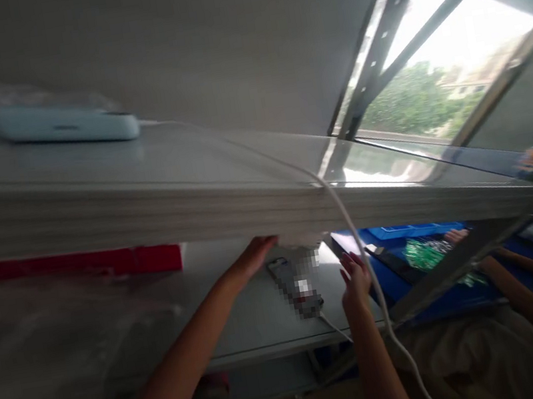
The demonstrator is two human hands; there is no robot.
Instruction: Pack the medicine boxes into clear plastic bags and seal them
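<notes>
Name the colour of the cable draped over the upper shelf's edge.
The cable is white; the head view shows it best.

Shelf [227,209] above and cable [353,229] rightward obstruct hands [356,277].

A dark phone [294,287] (mostly pixelated) lies slantwise on the pale lower shelf [244,314]. A white cable [336,328] meets its near end.
</notes>
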